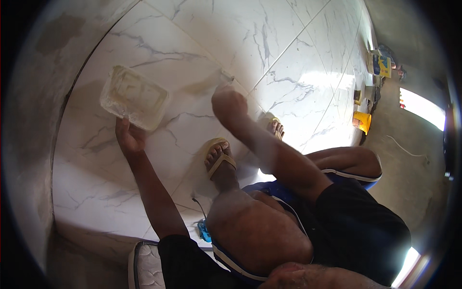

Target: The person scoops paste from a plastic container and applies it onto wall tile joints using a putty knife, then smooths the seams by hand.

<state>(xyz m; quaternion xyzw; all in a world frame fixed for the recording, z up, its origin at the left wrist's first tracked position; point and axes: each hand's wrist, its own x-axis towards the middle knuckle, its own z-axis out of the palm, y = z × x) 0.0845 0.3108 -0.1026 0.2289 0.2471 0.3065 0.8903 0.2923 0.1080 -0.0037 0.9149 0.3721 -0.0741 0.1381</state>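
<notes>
The left arm reaches forward, its left hand [129, 137] partly curled, gripping the near edge of a shallow off-white tub [166, 102], smeared inside, over the marbled tiles [284, 29]. Farther right, the right arm angles inward, its right hand [230, 103] fisted; whether it grips the blurred pale piece [227, 74] beyond, I cannot tell.
</notes>
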